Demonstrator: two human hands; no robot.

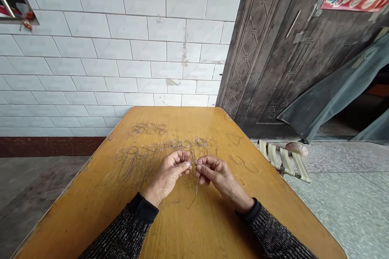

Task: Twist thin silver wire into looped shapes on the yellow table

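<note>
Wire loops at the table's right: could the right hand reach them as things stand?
Probably yes: the wire loops lie near the right hand on the table, nothing visibly between, though it is pinching a thin wire.

Held wire (196, 189): thin, pinched by fingertips of the left hand (172, 172) and the right hand (217, 176); its free end hangs down, slightly bent.
Wire loops in the row (142, 152): roundish, overlapping, lying flat beyond the hands on the table (176, 234); at left, thin tails point toward the person.
Farther wire coils (150, 129): a small group, behind the row's left part.
</note>
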